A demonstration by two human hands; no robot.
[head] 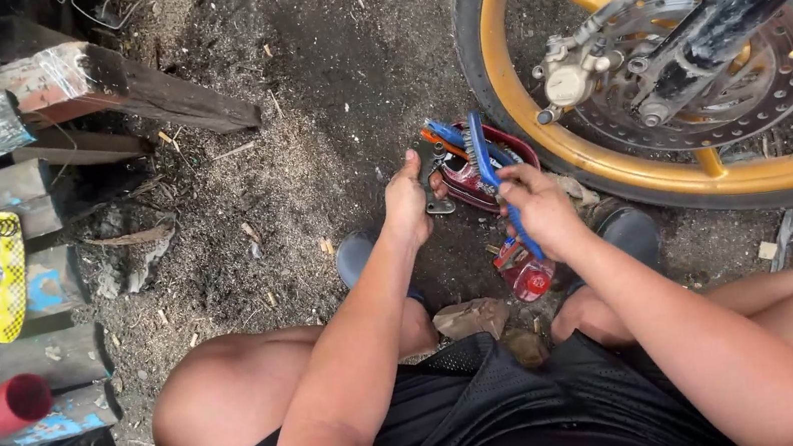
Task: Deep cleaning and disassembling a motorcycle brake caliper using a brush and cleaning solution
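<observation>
Blue-handled wire brush (488, 163) clenched in my right hand (538, 208), bristle head up over red tray (519, 149) on dirt ground (322, 111). My left hand (407, 203) pinches small metal part (439, 207) beside tray. Yellow wheel (613, 181) with brake disc (782, 75) just right. Red can (526, 276) lies under right wrist.
</observation>
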